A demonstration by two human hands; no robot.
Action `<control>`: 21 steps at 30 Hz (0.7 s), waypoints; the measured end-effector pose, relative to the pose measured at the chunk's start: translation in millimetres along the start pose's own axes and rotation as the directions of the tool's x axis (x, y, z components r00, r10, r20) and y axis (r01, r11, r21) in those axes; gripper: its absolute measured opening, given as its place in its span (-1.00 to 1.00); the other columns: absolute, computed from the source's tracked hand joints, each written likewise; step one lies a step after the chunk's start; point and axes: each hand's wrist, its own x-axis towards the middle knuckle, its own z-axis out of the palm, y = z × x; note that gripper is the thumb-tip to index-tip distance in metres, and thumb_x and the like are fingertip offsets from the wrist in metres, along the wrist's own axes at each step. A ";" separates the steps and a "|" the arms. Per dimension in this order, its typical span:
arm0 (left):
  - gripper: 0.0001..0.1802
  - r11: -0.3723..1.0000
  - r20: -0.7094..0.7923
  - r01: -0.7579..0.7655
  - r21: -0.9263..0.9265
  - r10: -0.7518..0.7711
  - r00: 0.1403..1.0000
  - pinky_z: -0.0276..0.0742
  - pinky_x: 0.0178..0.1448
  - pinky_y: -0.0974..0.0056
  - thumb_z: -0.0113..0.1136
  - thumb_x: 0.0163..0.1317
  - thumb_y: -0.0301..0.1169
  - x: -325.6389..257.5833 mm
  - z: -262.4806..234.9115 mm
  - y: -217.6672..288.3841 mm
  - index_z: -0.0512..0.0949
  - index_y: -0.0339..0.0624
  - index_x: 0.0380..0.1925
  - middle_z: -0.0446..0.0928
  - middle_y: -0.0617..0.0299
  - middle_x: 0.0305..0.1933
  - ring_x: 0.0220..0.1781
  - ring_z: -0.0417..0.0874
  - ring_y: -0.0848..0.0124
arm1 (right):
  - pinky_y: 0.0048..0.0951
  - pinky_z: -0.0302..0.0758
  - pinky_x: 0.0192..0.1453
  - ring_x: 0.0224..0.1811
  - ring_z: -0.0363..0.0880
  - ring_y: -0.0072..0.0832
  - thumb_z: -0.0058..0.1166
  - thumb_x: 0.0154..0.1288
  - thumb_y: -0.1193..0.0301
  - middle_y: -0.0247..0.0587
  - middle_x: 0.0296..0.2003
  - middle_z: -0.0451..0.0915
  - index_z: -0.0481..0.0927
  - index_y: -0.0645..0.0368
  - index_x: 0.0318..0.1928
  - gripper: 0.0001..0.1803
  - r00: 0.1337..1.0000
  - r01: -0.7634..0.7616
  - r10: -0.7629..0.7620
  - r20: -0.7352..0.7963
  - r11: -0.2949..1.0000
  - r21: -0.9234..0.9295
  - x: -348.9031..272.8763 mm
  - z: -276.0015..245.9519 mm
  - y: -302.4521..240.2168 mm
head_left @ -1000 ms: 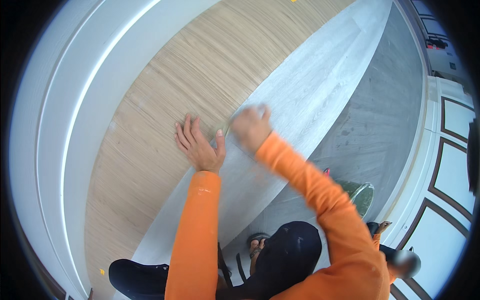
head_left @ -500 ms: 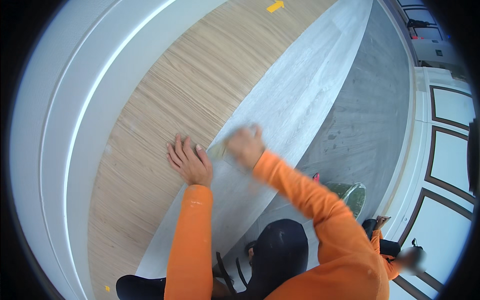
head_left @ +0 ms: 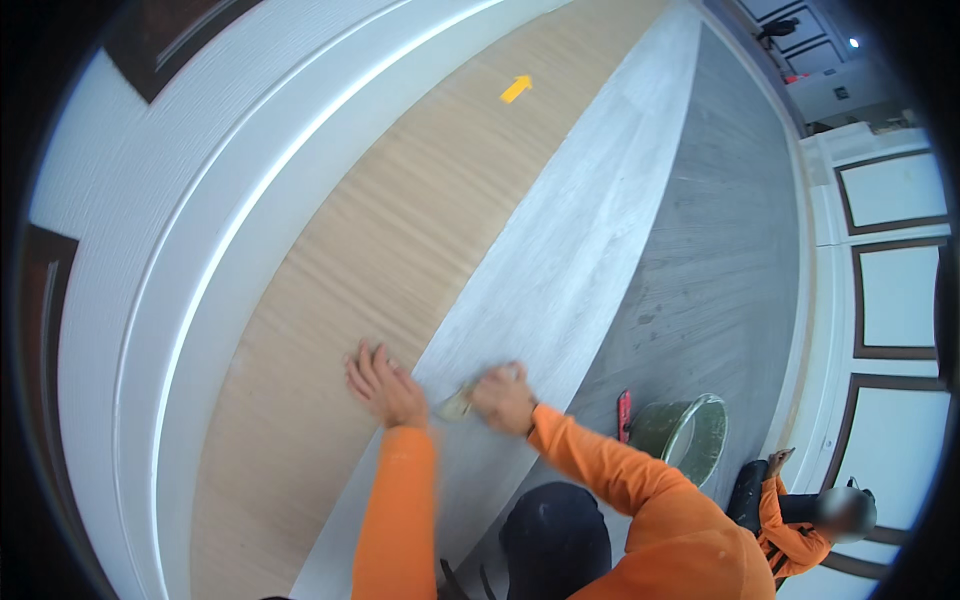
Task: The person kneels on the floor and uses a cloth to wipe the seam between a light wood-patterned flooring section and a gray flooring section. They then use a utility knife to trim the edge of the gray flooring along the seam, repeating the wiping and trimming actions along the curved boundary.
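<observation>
Bucket: dark green with pale smears (head_left: 657, 428), at 4 o'clock, its rounded mouth turned toward 3.
Red tool: slim, bright red (head_left: 624, 412), just beside the bucket on its 9 o'clock side.
Co-worker: orange sleeve (head_left: 790, 538), farther out at 4 o'clock.
Arrow marker: yellow (head_left: 516, 89), at 12 o'clock.
Panels: white with dark brown frames (head_left: 901, 297), at 3 o'clock.
Skirting: white (head_left: 193, 240), curving from 8 to 11 o'clock.
Light: small, bright (head_left: 854, 43), at 2 o'clock.

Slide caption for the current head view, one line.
Left hand on tan wood-look flooring, right hand gripping a pale, blurred item over the whitish strip, green bucket to the right.
</observation>
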 end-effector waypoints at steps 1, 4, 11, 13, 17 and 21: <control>-0.59 1.000 0.001 0.006 0.008 -0.006 1.000 -0.05 0.67 -0.35 -0.02 0.54 -0.37 -3.8 2.8 -0.7 0.41 -0.15 0.33 0.28 0.01 0.59 0.69 0.08 -0.19 | 0.62 0.11 0.40 0.31 0.43 0.12 0.20 0.12 0.35 -0.06 0.07 0.64 0.67 -0.04 -0.03 -0.66 0.989 -0.115 0.085 -0.122 0.957 -0.266 11.5 -28.0 38.7; -0.60 0.998 0.023 0.035 0.042 -0.036 0.999 -0.03 0.67 -0.34 -0.05 0.56 -0.36 -6.7 -1.8 -3.6 0.40 -0.15 0.34 0.29 0.00 0.58 0.68 0.10 -0.18 | 0.49 0.19 0.32 0.21 0.49 0.06 0.13 0.33 0.37 -0.06 -0.14 0.69 0.67 0.00 0.00 -0.75 0.789 -0.584 0.475 -0.391 0.777 -0.235 69.8 -128.1 146.1; -0.61 0.995 0.041 0.059 0.081 -0.062 0.997 0.00 0.67 -0.32 -0.03 0.56 -0.35 2.1 -7.5 2.0 0.43 -0.15 0.32 0.32 0.01 0.57 0.67 0.13 -0.18 | 0.69 0.00 0.48 0.45 0.37 0.25 0.04 0.25 0.47 0.20 0.21 0.60 0.68 0.16 0.02 -0.66 0.874 -0.424 0.404 0.272 0.906 0.016 14.3 14.2 -73.4; -0.62 0.999 -0.009 0.021 0.045 -0.021 1.000 -0.01 0.68 -0.31 -0.03 0.56 -0.34 -1.0 -7.6 -0.9 0.45 -0.13 0.30 0.32 0.01 0.58 0.69 0.11 -0.17 | 0.71 0.03 0.45 0.44 0.37 0.27 0.05 0.22 0.47 0.20 0.20 0.59 0.67 0.13 -0.04 -0.70 0.942 -0.284 0.286 0.178 0.958 -0.036 -12.2 10.2 -56.7; -0.61 0.998 -0.010 0.005 0.055 -0.004 1.000 -0.01 0.69 -0.30 -0.02 0.56 -0.32 -1.2 -0.3 -4.2 0.45 -0.12 0.31 0.31 0.02 0.58 0.70 0.09 -0.17 | 0.36 0.26 0.16 0.10 0.50 0.11 0.13 0.27 0.42 0.15 -0.12 0.65 0.65 0.12 -0.18 -0.86 0.724 -0.625 0.461 -0.513 0.753 -0.207 16.3 -83.8 88.9; -0.60 0.998 0.015 0.022 0.061 -0.023 1.000 -0.03 0.69 -0.32 -0.02 0.56 -0.32 1.7 -4.3 -1.1 0.44 -0.12 0.32 0.29 0.03 0.59 0.70 0.08 -0.19 | 0.37 0.21 0.23 0.06 0.52 0.09 0.07 0.32 0.39 0.07 -0.12 0.63 0.63 0.10 -0.20 -0.87 0.602 -0.624 0.312 -0.736 0.758 -0.189 39.2 -38.1 37.5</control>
